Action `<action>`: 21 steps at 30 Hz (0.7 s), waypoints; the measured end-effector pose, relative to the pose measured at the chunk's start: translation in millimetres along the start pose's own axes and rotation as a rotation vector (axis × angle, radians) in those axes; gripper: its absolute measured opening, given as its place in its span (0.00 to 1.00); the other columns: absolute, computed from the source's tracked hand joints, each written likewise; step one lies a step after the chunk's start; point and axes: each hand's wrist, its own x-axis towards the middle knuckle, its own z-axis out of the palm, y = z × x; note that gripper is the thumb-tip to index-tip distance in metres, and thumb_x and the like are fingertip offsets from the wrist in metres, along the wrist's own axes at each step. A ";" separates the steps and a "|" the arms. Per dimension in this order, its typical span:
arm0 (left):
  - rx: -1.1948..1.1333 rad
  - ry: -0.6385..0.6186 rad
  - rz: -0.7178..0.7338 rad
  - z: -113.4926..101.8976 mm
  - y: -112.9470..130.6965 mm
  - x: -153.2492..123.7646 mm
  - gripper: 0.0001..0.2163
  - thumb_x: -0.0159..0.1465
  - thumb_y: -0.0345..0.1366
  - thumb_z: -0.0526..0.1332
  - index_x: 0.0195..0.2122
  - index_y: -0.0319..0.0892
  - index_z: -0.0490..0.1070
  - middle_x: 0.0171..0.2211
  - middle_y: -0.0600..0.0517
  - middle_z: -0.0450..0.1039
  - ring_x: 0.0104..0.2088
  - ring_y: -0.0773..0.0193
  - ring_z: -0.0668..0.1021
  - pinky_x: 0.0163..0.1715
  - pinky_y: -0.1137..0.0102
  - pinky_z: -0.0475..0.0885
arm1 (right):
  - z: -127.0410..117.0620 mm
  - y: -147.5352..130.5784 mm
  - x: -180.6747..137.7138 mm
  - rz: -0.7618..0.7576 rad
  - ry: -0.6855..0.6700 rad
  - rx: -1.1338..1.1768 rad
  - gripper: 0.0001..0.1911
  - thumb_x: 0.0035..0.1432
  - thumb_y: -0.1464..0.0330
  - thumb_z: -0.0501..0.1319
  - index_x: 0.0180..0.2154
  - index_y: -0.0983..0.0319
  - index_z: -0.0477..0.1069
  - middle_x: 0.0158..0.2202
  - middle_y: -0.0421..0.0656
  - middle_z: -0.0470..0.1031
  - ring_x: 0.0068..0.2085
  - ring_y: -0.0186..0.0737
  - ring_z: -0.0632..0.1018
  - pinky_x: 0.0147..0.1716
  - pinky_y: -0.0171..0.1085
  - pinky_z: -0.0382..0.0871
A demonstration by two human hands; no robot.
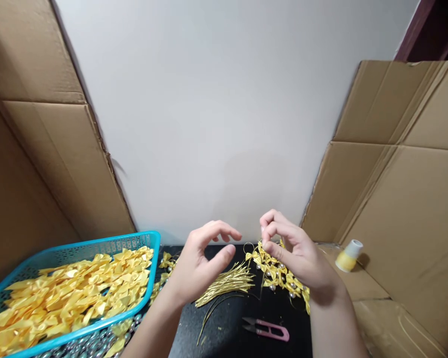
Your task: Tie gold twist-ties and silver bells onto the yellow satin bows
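My left hand (205, 256) is raised over a bundle of short gold cords (229, 284), its thumb and fingers apart and nothing between them. To its right, my right hand (289, 243) has thumb and fingertips pressed together in a pinch; whatever is between them is too small to make out. Beneath that hand lies a cluster of small yellow bows with silvery beads (274, 271) and thin loops. Pink thread snips (267, 329) rest on the black tabletop in front, blades pointing left.
A turquoise basket (155, 268) full of yellow ribbon bows (85, 288) stands at the left. Loose shiny beads (97, 343) lie before it. On cardboard at the right is a yellow thread spool (348, 256). Cardboard panels (373, 184) flank both sides, with a pale wall (216, 109) behind.
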 end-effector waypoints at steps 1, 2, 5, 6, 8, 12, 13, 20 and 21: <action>-0.040 -0.040 -0.011 3.9 2.6 0.1 0.07 0.62 0.36 0.60 0.37 0.43 0.77 0.34 0.49 0.79 0.36 0.60 0.77 0.38 0.65 0.70 | 1.2 0.1 0.6 0.003 -0.006 -0.007 0.14 0.68 0.59 0.57 0.31 0.60 0.66 0.37 0.40 0.62 0.42 0.39 0.66 0.48 0.40 0.59; -0.084 -0.078 -0.018 7.4 4.9 0.5 0.07 0.62 0.36 0.60 0.36 0.43 0.77 0.34 0.49 0.79 0.36 0.60 0.77 0.38 0.65 0.71 | 2.3 0.5 1.3 0.002 -0.012 -0.010 0.14 0.68 0.59 0.57 0.32 0.60 0.66 0.38 0.41 0.62 0.42 0.39 0.66 0.48 0.40 0.59; -0.198 -0.137 -0.051 14.6 8.9 2.9 0.07 0.64 0.34 0.60 0.30 0.42 0.77 0.32 0.48 0.79 0.34 0.61 0.78 0.38 0.66 0.72 | 4.4 2.9 3.1 -0.009 -0.023 -0.018 0.14 0.68 0.59 0.57 0.32 0.60 0.67 0.38 0.41 0.62 0.42 0.39 0.67 0.48 0.39 0.60; -0.217 -0.137 -0.066 15.5 9.0 3.8 0.08 0.64 0.33 0.60 0.29 0.41 0.77 0.31 0.48 0.79 0.33 0.62 0.78 0.37 0.67 0.73 | 4.3 3.7 3.7 -0.010 -0.019 -0.026 0.14 0.68 0.59 0.57 0.32 0.60 0.67 0.38 0.41 0.62 0.43 0.39 0.67 0.48 0.39 0.59; -0.218 -0.123 -0.094 15.0 7.7 4.9 0.09 0.63 0.32 0.61 0.27 0.41 0.77 0.29 0.49 0.79 0.31 0.62 0.78 0.36 0.68 0.73 | 3.0 4.8 4.7 -0.002 -0.003 -0.046 0.14 0.68 0.60 0.57 0.32 0.60 0.67 0.38 0.41 0.62 0.43 0.39 0.67 0.48 0.40 0.59; -0.190 -0.084 -0.114 9.7 3.8 5.0 0.08 0.60 0.29 0.61 0.25 0.41 0.77 0.27 0.50 0.79 0.29 0.63 0.78 0.34 0.68 0.73 | -1.1 4.9 5.0 -0.008 0.034 -0.078 0.14 0.68 0.60 0.57 0.31 0.61 0.66 0.38 0.41 0.62 0.43 0.39 0.67 0.48 0.40 0.59; -0.182 -0.078 -0.115 8.4 3.0 4.8 0.08 0.60 0.29 0.61 0.25 0.41 0.77 0.27 0.50 0.79 0.29 0.63 0.78 0.34 0.68 0.73 | -1.9 4.8 4.7 -0.017 0.039 -0.086 0.14 0.68 0.60 0.57 0.31 0.61 0.66 0.38 0.41 0.62 0.43 0.39 0.67 0.48 0.40 0.59; -0.149 -0.036 -0.110 8.3 0.2 4.8 0.08 0.58 0.29 0.61 0.22 0.43 0.76 0.30 0.49 0.78 0.33 0.60 0.78 0.39 0.63 0.74 | -4.6 4.8 3.5 -0.038 0.039 -0.172 0.14 0.68 0.61 0.57 0.31 0.61 0.67 0.38 0.42 0.64 0.44 0.39 0.67 0.50 0.42 0.60; -0.212 -0.033 -0.100 10.6 0.4 4.0 0.09 0.58 0.31 0.62 0.22 0.43 0.76 0.35 0.47 0.79 0.37 0.58 0.79 0.42 0.60 0.74 | -3.6 5.3 3.9 -0.028 0.014 -0.164 0.15 0.68 0.60 0.57 0.31 0.61 0.68 0.38 0.42 0.65 0.44 0.40 0.67 0.50 0.42 0.61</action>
